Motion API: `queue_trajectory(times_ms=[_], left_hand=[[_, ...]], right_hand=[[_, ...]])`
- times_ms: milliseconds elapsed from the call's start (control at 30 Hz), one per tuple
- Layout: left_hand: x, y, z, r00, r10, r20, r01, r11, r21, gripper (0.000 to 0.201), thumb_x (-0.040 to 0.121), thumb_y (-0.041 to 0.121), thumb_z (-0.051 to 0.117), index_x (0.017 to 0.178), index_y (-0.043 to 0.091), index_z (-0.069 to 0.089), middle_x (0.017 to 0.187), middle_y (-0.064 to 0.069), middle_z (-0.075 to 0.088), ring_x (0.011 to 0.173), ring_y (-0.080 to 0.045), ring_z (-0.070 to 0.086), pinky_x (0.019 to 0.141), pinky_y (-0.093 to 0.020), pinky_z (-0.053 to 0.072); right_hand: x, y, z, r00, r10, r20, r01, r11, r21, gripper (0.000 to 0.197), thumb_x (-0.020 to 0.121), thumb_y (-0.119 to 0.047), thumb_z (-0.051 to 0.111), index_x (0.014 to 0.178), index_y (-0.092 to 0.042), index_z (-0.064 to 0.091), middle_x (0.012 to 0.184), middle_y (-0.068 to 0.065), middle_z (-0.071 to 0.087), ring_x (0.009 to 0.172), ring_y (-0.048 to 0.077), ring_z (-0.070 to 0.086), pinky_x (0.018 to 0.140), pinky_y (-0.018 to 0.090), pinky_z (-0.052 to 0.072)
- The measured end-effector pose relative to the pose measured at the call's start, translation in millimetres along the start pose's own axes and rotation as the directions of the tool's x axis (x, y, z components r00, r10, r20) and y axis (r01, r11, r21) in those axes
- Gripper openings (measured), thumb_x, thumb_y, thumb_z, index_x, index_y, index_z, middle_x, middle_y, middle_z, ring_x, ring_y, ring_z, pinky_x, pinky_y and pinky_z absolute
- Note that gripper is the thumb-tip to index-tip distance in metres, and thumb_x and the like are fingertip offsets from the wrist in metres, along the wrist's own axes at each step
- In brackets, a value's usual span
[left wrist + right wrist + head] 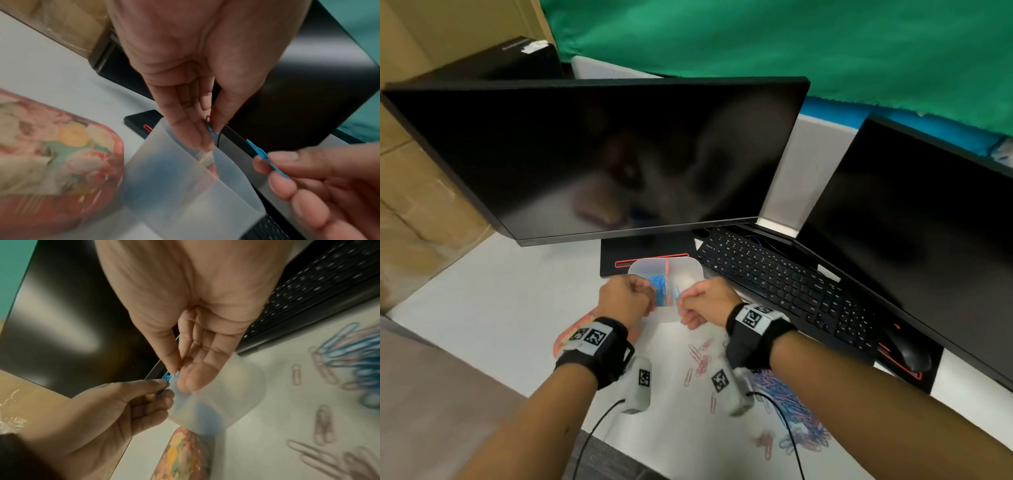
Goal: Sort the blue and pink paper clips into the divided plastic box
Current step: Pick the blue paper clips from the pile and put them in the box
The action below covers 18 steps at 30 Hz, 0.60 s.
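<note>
The translucent divided box (690, 265) stands in front of the monitor foot, with an orange divider (667, 274) and blue clips (659, 289) in its left compartment. Both hands hover just over it. My left hand (649, 294) pinches a blue paper clip (209, 127) between thumb and fingers. My right hand (683, 301) pinches another blue clip (265, 160) close beside it, over the box (185, 178). In the right wrist view the right hand (176, 374) and its clip (169, 375) nearly touch the left hand's fingertips (160, 383). The right compartment's contents are hidden.
A mixed pile of blue and pink clips (787, 407) lies at the near right, with loose pink clips (700, 359) in front of the box. A floral lid (51, 154) lies to the left. Keyboard (774, 277), mouse (909, 349) and two monitors (602, 154) ring the work area.
</note>
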<state>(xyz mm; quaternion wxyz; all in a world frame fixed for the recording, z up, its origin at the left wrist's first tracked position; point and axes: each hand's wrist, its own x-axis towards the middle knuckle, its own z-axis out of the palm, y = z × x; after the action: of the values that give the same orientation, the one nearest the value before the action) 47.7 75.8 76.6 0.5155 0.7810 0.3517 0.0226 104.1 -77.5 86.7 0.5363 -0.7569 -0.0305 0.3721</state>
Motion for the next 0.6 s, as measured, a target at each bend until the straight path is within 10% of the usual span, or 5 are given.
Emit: queue_trajectory(times_ms=[100, 267, 400, 600], left_hand=[[13, 4, -6, 1.000, -0.020, -0.016, 0.021, 0.999, 0.050, 0.008, 0.084, 0.008, 0.061, 0.084, 0.009, 0.070, 0.066, -0.012, 0.071, 0.050, -0.016, 0.063, 0.050, -0.019, 0.053], [22, -3, -5, 1.000, -0.012, -0.023, 0.016, 0.987, 0.161, 0.010, 0.087, 0.014, 0.064, 0.096, 0.019, 0.065, 0.101, -0.011, 0.071, 0.089, -0.026, 0.071, 0.073, -0.034, 0.060], [8, -2, 2, 0.990, 0.142, -0.019, -0.135, 0.968, 0.213, 0.016, 0.090, 0.014, 0.058, 0.102, 0.017, 0.068, 0.096, -0.006, 0.070, 0.087, -0.022, 0.067, 0.075, -0.030, 0.057], [-17, -3, 41, 0.906, 0.310, 0.288, -0.385, 0.886, 0.259, 0.019, 0.090, 0.013, 0.054, 0.098, 0.020, 0.070, 0.086, 0.002, 0.068, 0.074, -0.017, 0.064, 0.075, -0.020, 0.050]], right_hand=[[14, -18, 16, 1.000, 0.010, 0.006, -0.010, 1.000, -0.021, 0.016, 0.085, 0.003, 0.058, 0.072, -0.007, 0.059, 0.068, 0.015, 0.059, 0.053, 0.021, 0.058, 0.050, 0.025, 0.054], [21, -29, 18, 1.000, 0.025, -0.012, -0.025, 0.999, -0.045, 0.020, 0.085, 0.006, 0.054, 0.102, 0.002, 0.064, 0.082, 0.021, 0.064, 0.061, 0.023, 0.063, 0.059, 0.027, 0.057], [14, -5, -8, 0.998, 0.000, -0.069, -0.007, 0.996, -0.094, 0.019, 0.082, 0.003, 0.058, 0.099, -0.002, 0.065, 0.084, 0.020, 0.071, 0.065, 0.026, 0.066, 0.070, 0.038, 0.060], [-25, 55, -71, 0.982, 0.026, -0.186, -0.063, 0.979, -0.192, 0.017, 0.087, -0.003, 0.059, 0.100, -0.011, 0.066, 0.078, 0.006, 0.069, 0.053, 0.009, 0.057, 0.048, 0.019, 0.046]])
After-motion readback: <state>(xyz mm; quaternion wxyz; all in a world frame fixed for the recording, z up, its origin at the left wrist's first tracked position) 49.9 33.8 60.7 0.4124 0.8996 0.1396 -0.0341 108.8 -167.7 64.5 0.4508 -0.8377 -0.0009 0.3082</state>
